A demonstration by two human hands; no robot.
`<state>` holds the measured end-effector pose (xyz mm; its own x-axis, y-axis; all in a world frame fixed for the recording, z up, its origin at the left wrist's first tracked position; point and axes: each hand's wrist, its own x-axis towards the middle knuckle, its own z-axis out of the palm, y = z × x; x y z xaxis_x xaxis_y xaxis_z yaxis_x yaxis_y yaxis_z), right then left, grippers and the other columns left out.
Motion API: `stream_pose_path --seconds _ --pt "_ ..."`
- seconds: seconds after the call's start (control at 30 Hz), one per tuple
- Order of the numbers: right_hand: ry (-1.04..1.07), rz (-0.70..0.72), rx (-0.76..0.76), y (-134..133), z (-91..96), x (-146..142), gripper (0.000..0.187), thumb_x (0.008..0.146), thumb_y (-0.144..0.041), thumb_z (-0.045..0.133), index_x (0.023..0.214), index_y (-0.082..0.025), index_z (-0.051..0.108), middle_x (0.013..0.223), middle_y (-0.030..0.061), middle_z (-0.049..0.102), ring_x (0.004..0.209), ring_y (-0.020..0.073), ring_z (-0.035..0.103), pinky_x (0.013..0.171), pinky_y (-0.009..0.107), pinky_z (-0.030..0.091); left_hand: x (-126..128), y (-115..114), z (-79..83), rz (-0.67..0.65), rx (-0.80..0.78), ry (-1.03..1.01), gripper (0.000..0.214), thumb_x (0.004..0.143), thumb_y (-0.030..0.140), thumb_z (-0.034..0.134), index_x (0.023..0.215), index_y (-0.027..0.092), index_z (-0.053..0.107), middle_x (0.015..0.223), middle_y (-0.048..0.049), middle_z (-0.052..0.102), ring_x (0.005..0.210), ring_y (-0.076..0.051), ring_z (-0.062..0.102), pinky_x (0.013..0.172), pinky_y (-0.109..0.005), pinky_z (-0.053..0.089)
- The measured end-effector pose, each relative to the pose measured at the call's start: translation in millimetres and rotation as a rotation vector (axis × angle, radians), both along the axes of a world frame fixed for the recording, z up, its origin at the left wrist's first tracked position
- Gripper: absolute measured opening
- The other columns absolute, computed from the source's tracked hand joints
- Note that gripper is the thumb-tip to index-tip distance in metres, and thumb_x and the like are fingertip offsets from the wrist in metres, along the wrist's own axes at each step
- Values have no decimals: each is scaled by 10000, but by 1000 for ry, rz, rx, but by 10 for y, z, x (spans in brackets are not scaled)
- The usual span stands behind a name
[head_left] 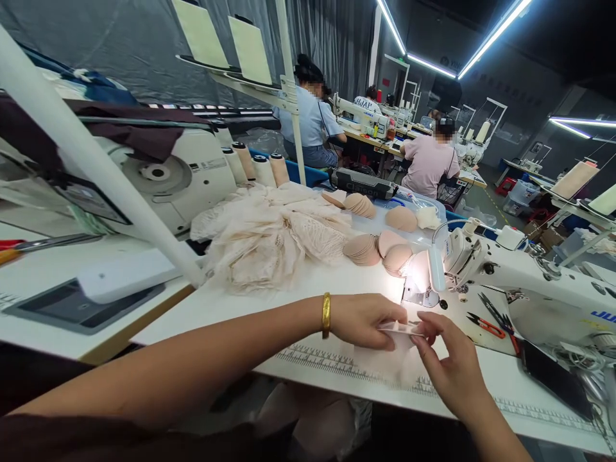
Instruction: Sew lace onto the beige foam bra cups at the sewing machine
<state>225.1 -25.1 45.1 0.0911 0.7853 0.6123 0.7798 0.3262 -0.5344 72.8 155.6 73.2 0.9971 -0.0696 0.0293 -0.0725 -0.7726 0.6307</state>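
Observation:
My left hand, with a gold bracelet at the wrist, pinches the left end of a folded edge on a pale pink piece of sheer fabric. The fingertips of my right hand close on the right end of that edge. The cloth hangs down over the ruler markings along the table front. Just beyond my hands is the lit needle area of a white sewing machine. Stacks of beige bra cups lie past my left hand.
A heap of cream lace fabric covers the table's left part. Orange-handled thread snips, tweezers and a dark phone lie at right. A white pole slants across the left. Co-workers sit at machines behind.

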Motion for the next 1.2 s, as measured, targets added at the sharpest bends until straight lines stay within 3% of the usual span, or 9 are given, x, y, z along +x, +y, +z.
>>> stream_pose_path --seconds 0.1,0.2,0.3,0.4,0.5,0.6,0.7,0.8,1.2 --pt "-50 -113 136 85 -18 9 298 995 -172 584 1280 -258 562 883 4 681 720 146 614 661 262 563 -75 150 -99 194 195 -129 86 851 164 653 923 201 625 698 49 637 617 -141 591 549 -231 365" --pt "-90 -150 204 257 -118 14 298 1007 -166 567 1292 -247 534 917 14 695 703 142 609 665 269 554 -164 276 -149 409 593 -425 73 888 135 574 935 190 585 765 -1 655 687 -178 592 676 -292 414" --pt "-308 -116 195 426 -258 104 252 1026 -134 502 1260 -217 542 894 27 695 706 151 607 657 275 509 -232 326 -128 387 867 -512 9 949 189 564 951 192 572 890 -42 669 784 -204 586 841 -370 423" --pt "-544 -20 132 498 -373 296 206 1038 -131 452 1069 -230 630 787 5 662 690 156 585 631 278 434 -196 264 -125 230 806 -440 225 907 366 709 912 193 566 917 -46 653 821 -218 576 799 -360 419" --pt "-659 71 28 474 -432 508 271 1052 -166 441 897 -237 652 738 -11 630 667 148 549 605 281 388 20 154 -212 60 729 -445 139 910 172 664 826 193 555 869 -21 644 801 -196 562 757 -333 420" --pt "-721 116 -49 416 -465 673 271 1052 -140 427 969 -228 670 822 8 671 746 165 576 645 290 426 321 100 -396 -13 765 -467 170 858 47 607 769 183 559 786 -21 631 700 -185 525 681 -341 405" --pt "-637 112 -43 354 -495 776 278 1037 -111 449 1181 -237 651 1005 44 718 901 192 612 734 306 486 504 111 -605 19 795 -481 199 839 68 622 697 180 540 713 -27 588 626 -180 476 591 -348 343" --pt "-533 86 -59 293 -500 826 345 1009 -81 481 1270 -252 626 1044 63 716 948 207 603 773 322 511 510 123 -720 83 774 -526 218 861 64 605 688 176 535 755 -35 584 685 -184 495 627 -343 363" --pt "-461 100 -196 223 -453 833 405 975 -56 488 1289 -262 638 1007 66 693 918 215 580 766 339 517 492 93 -752 138 758 -530 160 881 77 562 760 179 586 738 -26 552 675 -179 446 689 -342 392"
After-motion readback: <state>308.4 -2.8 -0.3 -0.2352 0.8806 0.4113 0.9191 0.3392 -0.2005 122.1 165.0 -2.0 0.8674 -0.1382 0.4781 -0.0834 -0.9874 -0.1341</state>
